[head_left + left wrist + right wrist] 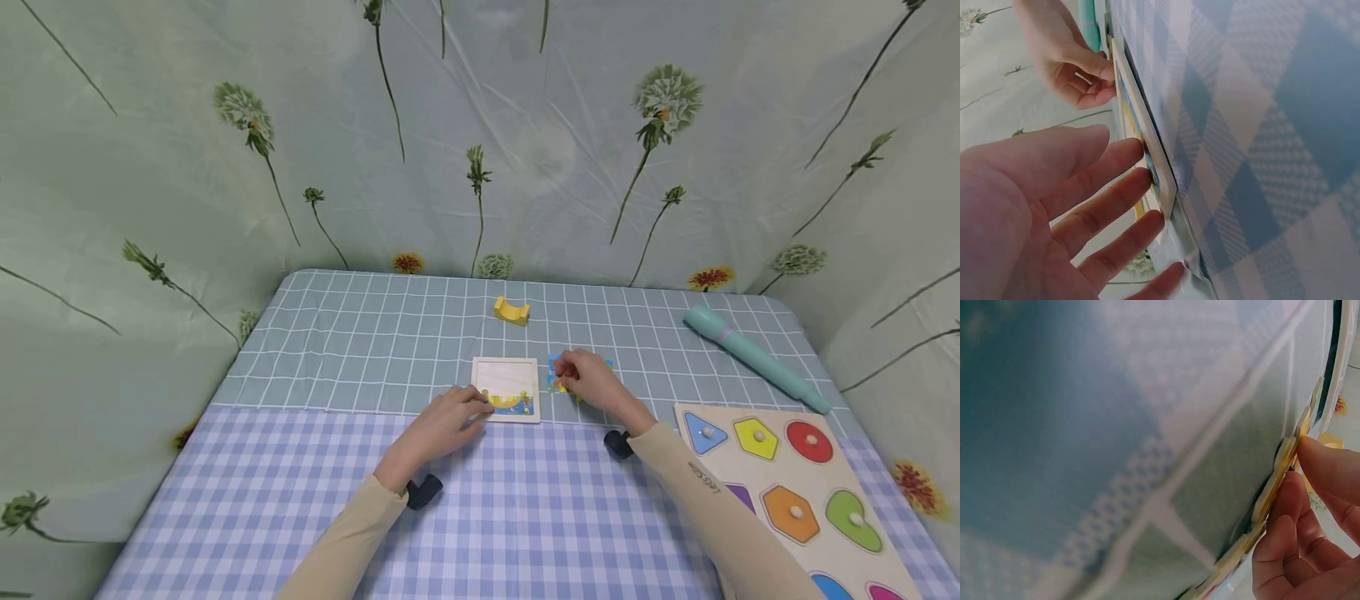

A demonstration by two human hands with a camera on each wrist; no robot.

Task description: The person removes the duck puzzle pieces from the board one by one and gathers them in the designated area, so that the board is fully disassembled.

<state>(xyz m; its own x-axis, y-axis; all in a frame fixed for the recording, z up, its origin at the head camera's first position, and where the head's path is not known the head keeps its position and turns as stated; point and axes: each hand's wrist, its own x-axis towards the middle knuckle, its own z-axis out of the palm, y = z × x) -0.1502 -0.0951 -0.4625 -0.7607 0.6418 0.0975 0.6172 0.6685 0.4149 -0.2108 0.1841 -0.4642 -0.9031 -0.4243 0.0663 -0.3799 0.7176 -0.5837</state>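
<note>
A square wooden puzzle frame (504,372) lies on the table, with a strip of blue and yellow puzzle pieces (517,405) along its lower side. My left hand (447,421) touches the frame's lower left edge; its fingers (1110,203) are spread and nearly straight in the left wrist view. To the right of the frame, my right hand (592,379) is over a group of colourful loose pieces (554,385), which it partly hides. In the right wrist view its thumb and index finger pinch the edge of a thin yellowish puzzle piece (1301,430).
A yellow curved block (512,312) stands behind the frame. On the right are a teal tube-shaped object (757,357) and a large wooden shape board (720,467) with knobbed pieces, partly under the right sleeve. A floral curtain (450,167) hangs behind the table.
</note>
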